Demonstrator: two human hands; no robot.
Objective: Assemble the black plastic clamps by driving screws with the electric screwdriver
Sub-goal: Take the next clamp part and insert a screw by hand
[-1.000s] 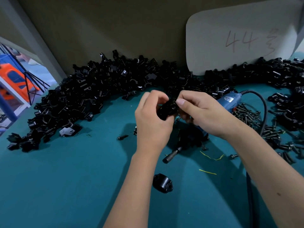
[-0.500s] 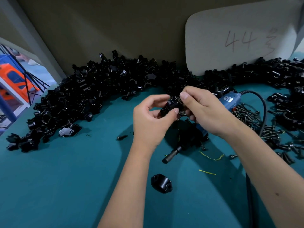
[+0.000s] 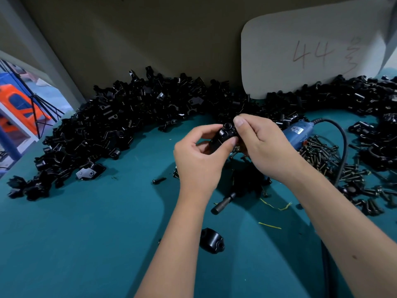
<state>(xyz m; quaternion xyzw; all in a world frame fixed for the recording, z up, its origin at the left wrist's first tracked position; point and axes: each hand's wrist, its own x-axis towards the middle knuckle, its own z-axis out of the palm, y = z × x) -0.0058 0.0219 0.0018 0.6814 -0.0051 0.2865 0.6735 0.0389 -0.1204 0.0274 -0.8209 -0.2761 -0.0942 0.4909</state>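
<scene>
**Ana:** Over at nine o'clock, why is that heap of loose clamp parts [image 3: 90, 134] banked along the wall [image 3: 129, 35] and not in front of the person?

**Ben:** I'd say so the green bench top [image 3: 86, 233] stays free as a work patch, with stock one reach away. The heap curves round through twelve o'clock, under the white card [image 3: 311, 50] marked 44.

**Ana:** And at the centre?

**Ben:** The left hand [image 3: 199, 162] has thumb and fingers curled round a black clamp [image 3: 224, 135], pinching it from the lower left. The right hand [image 3: 264, 145] pinches the same clamp from the right, forefinger over its top. It is held up off the bench with a round hole facing the camera, probably so the halves can be lined up before a screw goes in. Whether a screw is already seated, I cannot tell.

**Ana:** The driver isn't in hand.

**Ben:** No. The electric screwdriver [image 3: 298, 134] lies under the right wrist, blue body toward two o'clock, tip [image 3: 223, 203] toward six, its cable [image 3: 341, 147] looping away right. Likely parked where the right hand can drop onto it.

**Ana:** Further right?

**Ben:** Loose screws [image 3: 322, 155] at three o'clock, just beside the driver. One clamp piece [image 3: 211, 243] sits alone at six o'clock.
</scene>
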